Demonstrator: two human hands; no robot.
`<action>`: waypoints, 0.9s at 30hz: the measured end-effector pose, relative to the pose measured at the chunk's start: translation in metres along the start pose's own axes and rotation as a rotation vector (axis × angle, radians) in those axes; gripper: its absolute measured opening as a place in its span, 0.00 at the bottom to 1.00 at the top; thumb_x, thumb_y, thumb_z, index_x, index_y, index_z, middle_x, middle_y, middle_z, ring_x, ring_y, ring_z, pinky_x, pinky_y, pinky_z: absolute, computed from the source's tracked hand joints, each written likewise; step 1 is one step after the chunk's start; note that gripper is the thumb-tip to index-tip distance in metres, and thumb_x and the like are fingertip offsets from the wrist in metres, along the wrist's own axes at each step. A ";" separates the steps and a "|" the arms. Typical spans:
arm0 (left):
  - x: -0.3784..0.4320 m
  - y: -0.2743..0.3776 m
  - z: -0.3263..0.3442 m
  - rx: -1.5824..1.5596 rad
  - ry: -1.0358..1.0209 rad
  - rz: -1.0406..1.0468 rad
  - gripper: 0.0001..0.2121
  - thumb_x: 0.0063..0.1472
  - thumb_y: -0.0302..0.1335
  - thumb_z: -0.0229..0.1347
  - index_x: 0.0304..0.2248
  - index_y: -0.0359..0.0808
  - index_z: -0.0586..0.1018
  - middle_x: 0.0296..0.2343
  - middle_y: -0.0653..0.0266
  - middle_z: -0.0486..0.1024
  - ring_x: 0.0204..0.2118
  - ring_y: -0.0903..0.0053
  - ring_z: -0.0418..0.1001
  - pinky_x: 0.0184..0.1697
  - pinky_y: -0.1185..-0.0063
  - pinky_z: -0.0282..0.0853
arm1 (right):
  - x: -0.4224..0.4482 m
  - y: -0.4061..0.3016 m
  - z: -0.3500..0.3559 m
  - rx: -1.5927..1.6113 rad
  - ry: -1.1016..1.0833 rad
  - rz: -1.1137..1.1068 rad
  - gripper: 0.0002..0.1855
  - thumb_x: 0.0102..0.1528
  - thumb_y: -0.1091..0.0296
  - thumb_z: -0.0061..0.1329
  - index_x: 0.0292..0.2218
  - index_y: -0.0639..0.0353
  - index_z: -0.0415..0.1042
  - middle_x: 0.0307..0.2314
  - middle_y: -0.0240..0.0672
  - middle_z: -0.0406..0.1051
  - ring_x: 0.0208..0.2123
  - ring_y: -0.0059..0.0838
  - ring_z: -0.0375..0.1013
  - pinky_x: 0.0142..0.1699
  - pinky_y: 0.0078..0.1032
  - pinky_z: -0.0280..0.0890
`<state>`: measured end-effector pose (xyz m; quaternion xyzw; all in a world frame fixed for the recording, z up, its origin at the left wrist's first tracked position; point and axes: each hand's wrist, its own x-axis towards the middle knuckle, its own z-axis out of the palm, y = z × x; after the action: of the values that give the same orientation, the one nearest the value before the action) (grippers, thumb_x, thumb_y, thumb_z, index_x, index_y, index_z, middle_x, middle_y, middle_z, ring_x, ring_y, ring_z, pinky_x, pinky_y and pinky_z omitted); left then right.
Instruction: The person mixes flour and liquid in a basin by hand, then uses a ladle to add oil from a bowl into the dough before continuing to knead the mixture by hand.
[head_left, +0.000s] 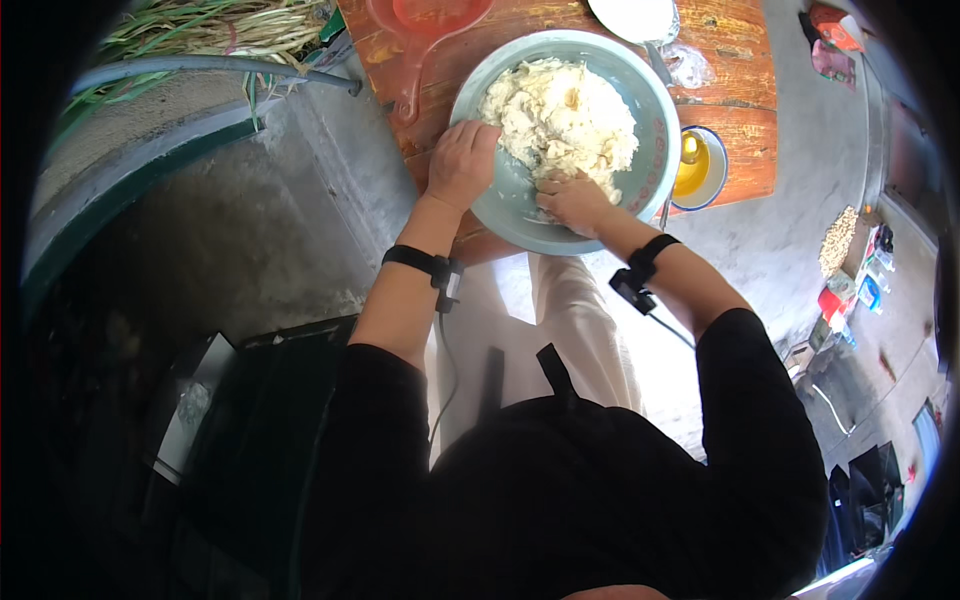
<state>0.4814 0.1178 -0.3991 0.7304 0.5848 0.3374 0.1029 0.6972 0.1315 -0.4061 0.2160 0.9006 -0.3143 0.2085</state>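
Note:
A large pale green basin stands on the near part of a wooden table, with a shaggy mass of pale dough inside it. My left hand grips the basin's left rim, fingers bent over its edge. At the near side of the dough, my right hand presses into it with curled fingers; the fingertips are partly hidden, and I cannot tell how much dough they hold. Both forearms wear black straps with small devices.
On the wooden table are a red plastic dipper at the far left, a white bowl, a crumpled clear plastic bag, and a blue-rimmed enamel bowl of yellow liquid right of the basin. Green stalks lie at the upper left.

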 end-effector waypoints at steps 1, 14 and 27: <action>0.000 0.000 0.000 0.004 -0.003 -0.006 0.06 0.45 0.18 0.48 0.26 0.34 0.69 0.22 0.59 0.68 0.27 0.65 0.68 0.32 0.74 0.64 | -0.008 0.009 -0.006 -0.003 0.002 0.004 0.17 0.43 0.68 0.44 0.39 0.51 0.67 0.41 0.35 0.65 0.47 0.36 0.60 0.48 0.34 0.58; -0.008 0.000 -0.002 0.006 0.057 -0.074 0.05 0.46 0.18 0.49 0.26 0.35 0.69 0.22 0.59 0.68 0.26 0.63 0.67 0.30 0.73 0.64 | 0.058 -0.052 -0.004 0.881 0.170 0.743 0.21 0.41 0.70 0.45 0.34 0.79 0.61 0.27 0.62 0.66 0.30 0.54 0.68 0.34 0.32 0.65; -0.005 -0.005 0.001 0.047 0.037 -0.018 0.04 0.47 0.21 0.47 0.25 0.37 0.68 0.22 0.62 0.66 0.26 0.67 0.66 0.31 0.75 0.63 | -0.011 0.027 0.015 -0.098 -0.208 0.363 0.14 0.45 0.73 0.39 0.36 0.68 0.65 0.28 0.47 0.69 0.33 0.42 0.70 0.38 0.33 0.65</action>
<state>0.4779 0.1148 -0.4044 0.7212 0.6009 0.3359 0.0777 0.7237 0.1380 -0.4241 0.3307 0.8347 -0.2479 0.3639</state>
